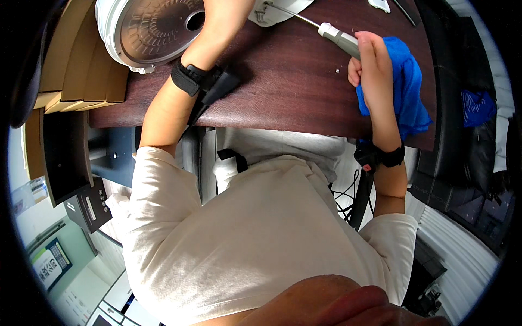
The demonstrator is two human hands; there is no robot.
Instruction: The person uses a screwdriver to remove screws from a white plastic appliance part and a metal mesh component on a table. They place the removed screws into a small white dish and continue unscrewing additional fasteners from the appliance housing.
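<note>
My right hand [375, 65] is closed round the grey and white handle of a screwdriver [338, 39]. Its metal shaft slants up to the left, and the tip meets a curved white plastic part [280, 15] cut off by the top edge. My left hand [231, 13] reaches over the table at the top; its fingers lie beyond the picture. Left of that hand is a round white appliance part [112, 41] holding a ribbed metal disc [155, 30] with a dark hole. Beneath and beside my right hand lies a crumpled blue cloth [405, 81]. A tiny screw [337, 70] rests on the tabletop.
The dark wood table [283, 81] ends just in front of me. Brown cardboard boxes [92, 70] stand at its left. A white object [379, 5] and a dark thin stick [403, 13] lie at the far right. A black leather seat [443, 163] is on the right.
</note>
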